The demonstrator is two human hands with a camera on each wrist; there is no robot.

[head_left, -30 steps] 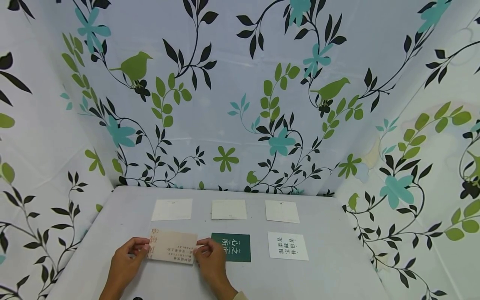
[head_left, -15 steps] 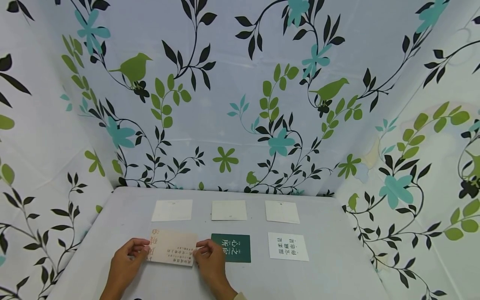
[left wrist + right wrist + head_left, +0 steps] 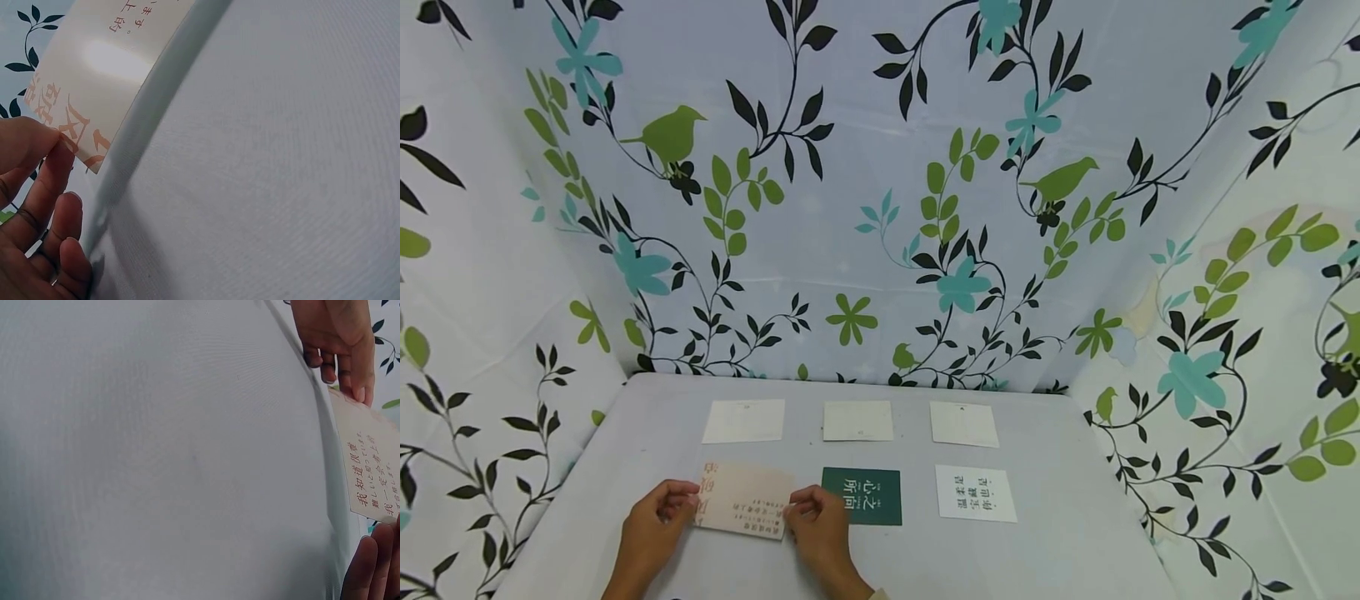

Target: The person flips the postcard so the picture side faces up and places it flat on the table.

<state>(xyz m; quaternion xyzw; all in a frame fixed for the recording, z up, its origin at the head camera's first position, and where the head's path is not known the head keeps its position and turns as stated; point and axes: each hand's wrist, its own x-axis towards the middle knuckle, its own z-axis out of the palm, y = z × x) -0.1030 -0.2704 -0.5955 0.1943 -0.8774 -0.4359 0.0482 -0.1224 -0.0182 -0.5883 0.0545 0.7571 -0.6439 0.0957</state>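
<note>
A beige card (image 3: 743, 498) with reddish-brown writing is held by its two short ends, tilted a little above the table. My left hand (image 3: 657, 523) pinches its left end between thumb and index finger; the left wrist view shows this grip on the card (image 3: 119, 69) closely, the other fingers curled loosely below. At the opposite end, my right hand (image 3: 822, 527) pinches the card's edge. In the right wrist view both hands meet the card (image 3: 369, 456), with the right fingers (image 3: 369, 562) cut off at the frame's edge. Right beside my right hand lies a dark green card (image 3: 880, 497) with white characters.
A white card (image 3: 976, 493) with dark writing lies to the right. Along the back are three pale, nearly blank cards, at left (image 3: 743, 421), middle (image 3: 857, 420) and right (image 3: 964, 423). Leaf-and-bird-patterned cloth (image 3: 820, 208) encloses the white table (image 3: 1060, 542) behind and at both sides.
The beige card has tipped slightly, its near right corner coming a little lower and closer to me. Both hands keep their pinch and have barely shifted; the other cards stay in place.
</note>
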